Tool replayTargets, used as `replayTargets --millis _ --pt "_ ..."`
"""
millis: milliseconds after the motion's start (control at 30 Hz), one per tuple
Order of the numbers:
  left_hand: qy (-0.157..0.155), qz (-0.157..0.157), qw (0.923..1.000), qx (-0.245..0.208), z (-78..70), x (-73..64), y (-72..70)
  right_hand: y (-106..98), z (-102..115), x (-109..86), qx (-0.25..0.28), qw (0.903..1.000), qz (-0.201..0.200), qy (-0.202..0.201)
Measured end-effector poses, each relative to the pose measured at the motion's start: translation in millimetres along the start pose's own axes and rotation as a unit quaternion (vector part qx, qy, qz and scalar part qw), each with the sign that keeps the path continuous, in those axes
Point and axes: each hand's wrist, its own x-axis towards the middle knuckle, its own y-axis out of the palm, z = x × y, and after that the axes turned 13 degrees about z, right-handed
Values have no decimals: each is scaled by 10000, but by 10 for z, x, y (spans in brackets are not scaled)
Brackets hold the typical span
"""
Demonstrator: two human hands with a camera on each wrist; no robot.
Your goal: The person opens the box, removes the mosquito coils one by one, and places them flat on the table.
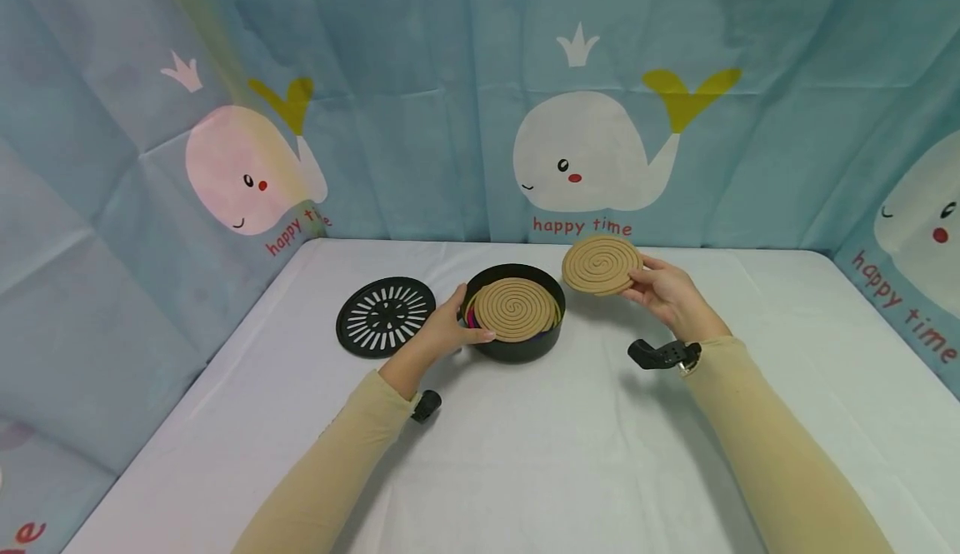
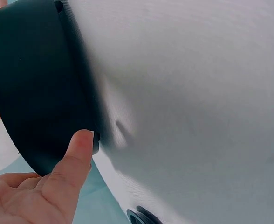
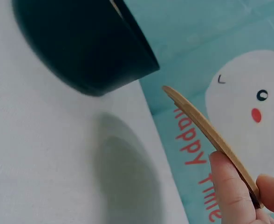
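A round black mosquito coil holder stands at the middle of the table. Inside it lies a tan mosquito coil, with bits of other colours showing beneath. My left hand grips the holder by its left side, and in the left wrist view a finger lies against the dark wall. To the right, my right hand pinches a second tan coil by its edge, raised above the table. The right wrist view shows this coil edge-on between thumb and fingers, apart from the holder.
Left of the holder, a black slotted lid lies flat on the white tablecloth. Blue curtains printed with whales hang right behind and beside the table. A black strap sticks out from the right wrist.
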Motion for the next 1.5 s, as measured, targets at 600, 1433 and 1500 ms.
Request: replayTargets --millis 600,1433,1500 --pt "-46 -1 10000 -3 -31 2 2 -80 -158 135 25 9977 -593 318" --pt "-160 30 9999 1 -52 -16 -5 -224 -141 83 -596 9958 -338 603" --pt "-155 32 9999 9 -52 -13 -6 -233 -120 62 -681 9952 -360 610"
